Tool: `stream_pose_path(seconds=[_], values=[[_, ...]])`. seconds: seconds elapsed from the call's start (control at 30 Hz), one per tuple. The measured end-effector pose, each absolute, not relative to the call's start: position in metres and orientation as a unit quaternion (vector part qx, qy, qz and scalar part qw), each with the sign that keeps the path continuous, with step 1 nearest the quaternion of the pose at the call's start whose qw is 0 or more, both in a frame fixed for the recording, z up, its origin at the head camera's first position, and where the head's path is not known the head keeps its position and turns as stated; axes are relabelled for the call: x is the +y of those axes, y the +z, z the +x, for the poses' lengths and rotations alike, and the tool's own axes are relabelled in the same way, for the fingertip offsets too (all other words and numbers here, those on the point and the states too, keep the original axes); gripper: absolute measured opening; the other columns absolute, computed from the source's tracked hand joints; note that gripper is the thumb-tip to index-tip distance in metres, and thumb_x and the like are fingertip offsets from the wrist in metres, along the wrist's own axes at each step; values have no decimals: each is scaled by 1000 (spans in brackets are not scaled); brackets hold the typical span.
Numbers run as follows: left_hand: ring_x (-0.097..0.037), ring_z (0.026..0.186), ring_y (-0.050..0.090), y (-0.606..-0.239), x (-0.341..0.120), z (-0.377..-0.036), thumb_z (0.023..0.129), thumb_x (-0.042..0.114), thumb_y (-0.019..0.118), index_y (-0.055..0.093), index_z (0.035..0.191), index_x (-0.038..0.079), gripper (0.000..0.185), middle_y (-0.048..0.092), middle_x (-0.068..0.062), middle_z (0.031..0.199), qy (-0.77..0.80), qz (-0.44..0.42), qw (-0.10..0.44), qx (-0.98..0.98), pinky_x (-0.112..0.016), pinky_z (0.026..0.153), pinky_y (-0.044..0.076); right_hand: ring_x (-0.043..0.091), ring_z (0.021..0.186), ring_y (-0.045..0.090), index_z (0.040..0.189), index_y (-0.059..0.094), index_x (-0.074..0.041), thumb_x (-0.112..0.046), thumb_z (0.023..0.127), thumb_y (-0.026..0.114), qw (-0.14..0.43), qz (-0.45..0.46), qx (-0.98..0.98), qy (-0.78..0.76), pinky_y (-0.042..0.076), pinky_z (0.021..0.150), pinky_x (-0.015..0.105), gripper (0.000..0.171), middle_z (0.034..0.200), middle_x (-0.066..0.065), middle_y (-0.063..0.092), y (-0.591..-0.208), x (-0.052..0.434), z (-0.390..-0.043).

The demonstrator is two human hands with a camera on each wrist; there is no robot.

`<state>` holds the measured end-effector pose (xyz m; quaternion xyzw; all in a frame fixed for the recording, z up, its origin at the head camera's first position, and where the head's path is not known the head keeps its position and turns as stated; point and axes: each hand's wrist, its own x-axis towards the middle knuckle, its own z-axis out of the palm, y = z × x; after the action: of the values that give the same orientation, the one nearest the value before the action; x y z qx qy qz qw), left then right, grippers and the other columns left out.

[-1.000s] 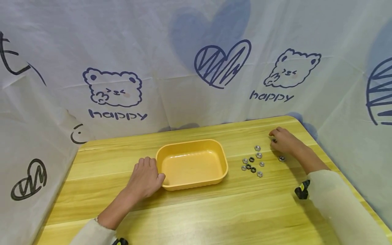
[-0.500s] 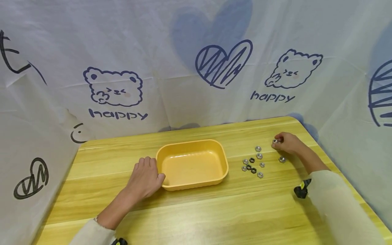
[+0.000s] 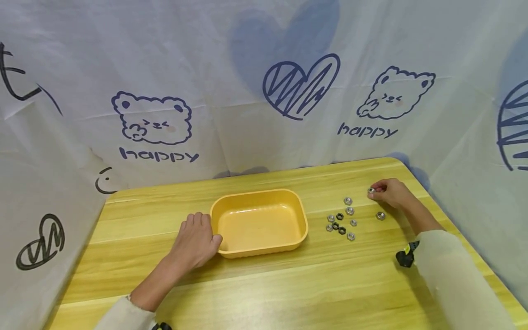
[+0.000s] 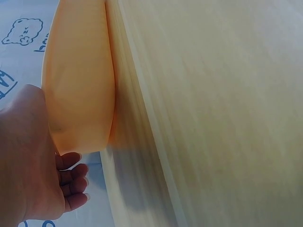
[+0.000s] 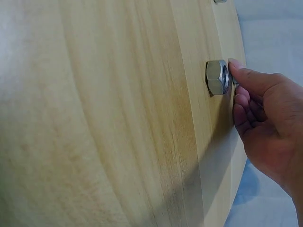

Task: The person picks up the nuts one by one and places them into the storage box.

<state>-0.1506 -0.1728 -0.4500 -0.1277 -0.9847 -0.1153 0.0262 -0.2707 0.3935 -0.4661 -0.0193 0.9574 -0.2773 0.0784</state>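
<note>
A yellow plastic basin (image 3: 260, 250) with rounded corners sits on the table. My left hand (image 3: 195, 240) grips its left end, the thumb at the rim and the fingers curled against the outside; the basin wall (image 4: 80, 80) fills the upper left of the left wrist view. At the far right, my right hand (image 3: 392, 192) pinches a silver hex nut (image 3: 371, 190) between thumb and fingertips. In the right wrist view the right hand (image 5: 270, 113) mostly hides that nut. A larger silver nut (image 5: 217, 78) lies just before the thumb there.
Several silver and black nuts (image 3: 342, 230) lie loosely grouped right of the basin. Another silver nut (image 3: 380, 215) lies apart, nearer the right wrist. The wooden table (image 3: 268, 293) meets a white printed cloth (image 3: 231, 114) at the back and sides.
The right hand has drawn slightly nearer, and its fingers have come together on the silver nut. The left hand and basin have stayed in place.
</note>
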Motion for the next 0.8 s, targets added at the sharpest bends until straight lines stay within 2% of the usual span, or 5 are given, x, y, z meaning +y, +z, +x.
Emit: stream_pose_path(seconds=[0.13,0.4,0.8], values=[[-27,82,34,-450,-174,-151,88,22,51,46,88,3,20,41,-10,87,-114,-129,33,-985,-34,73,25,29,93,61,124,63,13,-25,98,70,68,-18,959,-275,48,77,32,47,108,24,67,-466,392,-271],[-27,82,35,-452,-174,-154,89,23,52,47,87,3,20,42,-10,87,-111,-132,36,-984,-35,73,26,31,94,61,123,63,13,-28,100,66,78,-3,960,-269,49,78,34,47,111,26,66,-463,390,-270],[-28,84,36,-454,-174,-152,88,24,51,48,90,3,21,44,-11,90,-116,-123,28,-985,-36,74,28,30,91,66,116,69,8,-34,93,72,49,24,963,-263,50,73,30,48,110,24,70,-465,389,-271]])
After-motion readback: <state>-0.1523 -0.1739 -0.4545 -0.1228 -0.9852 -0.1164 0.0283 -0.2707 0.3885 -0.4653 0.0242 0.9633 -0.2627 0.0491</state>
